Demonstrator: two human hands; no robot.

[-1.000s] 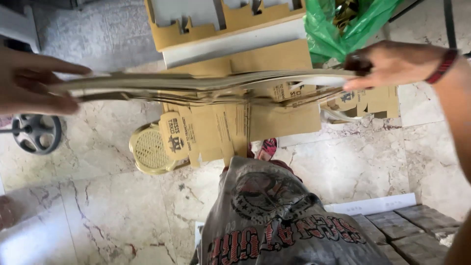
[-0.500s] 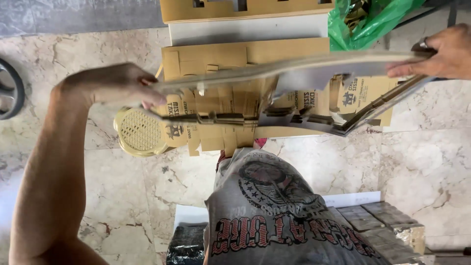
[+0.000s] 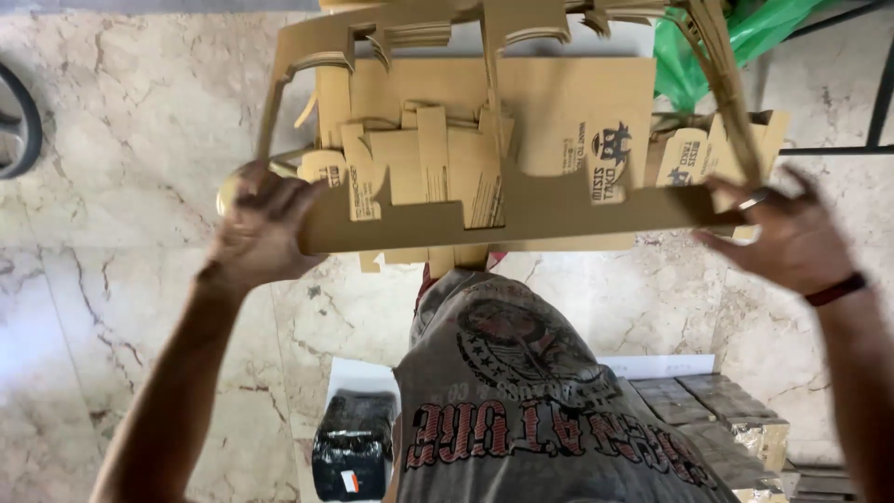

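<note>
I hold a stack of brown die-cut cardboard frames (image 3: 521,219) upright in front of me, their cut-out windows facing me. My left hand (image 3: 265,228) grips the stack's lower left corner. My right hand (image 3: 792,237), with a dark band on the wrist, holds the lower right end, fingers spread along its edge. Through the openings I see flat printed cardboard box blanks (image 3: 568,121) lying on the floor behind.
A green plastic bag (image 3: 745,42) lies at the top right beside a thin dark metal frame (image 3: 880,93). A black wrapped bundle (image 3: 352,447) sits on a white sheet by my legs. Foil-wrapped packs (image 3: 726,419) lie at the lower right. A wheel (image 3: 19,121) shows at the left edge.
The cardboard stack has swung from lying flat and edge-on to standing upright, facing me. My left hand has moved to its lower left corner; my right hand has dropped to its lower right end.
</note>
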